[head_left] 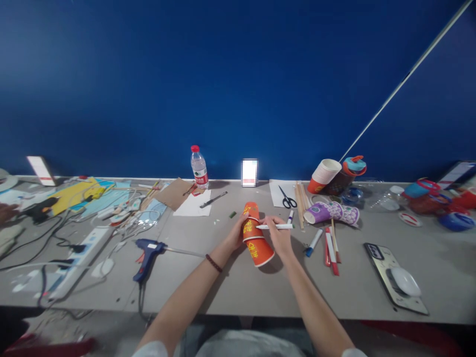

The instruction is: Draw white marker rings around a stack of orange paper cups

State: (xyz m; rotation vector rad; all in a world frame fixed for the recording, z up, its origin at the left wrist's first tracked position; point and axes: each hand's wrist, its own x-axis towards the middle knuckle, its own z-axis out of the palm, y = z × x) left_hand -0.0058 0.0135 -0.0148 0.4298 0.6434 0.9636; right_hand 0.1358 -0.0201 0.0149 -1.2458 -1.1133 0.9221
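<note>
Red paper cups with yellow lettering (259,252) are joined end to end in a bent column, lying over the table in front of me. My left hand (237,232) is closed around the column's left side, near its middle. In my right hand (278,235) a white marker (279,226) is pinched, its tip at the right side of the cups. Whether the tip touches the paper I cannot tell. A purple marker cap or short pen (290,216) lies just beyond the right hand. A blue-capped marker (314,242) rests to its right.
A blue glue gun (148,258) and a power strip (82,262) with cables lie left. A water bottle (200,169) stands behind. Scissors (287,199), purple cups (330,213), red markers (330,253) and a phone (385,272) are right. Another person's hand (6,213) shows far left.
</note>
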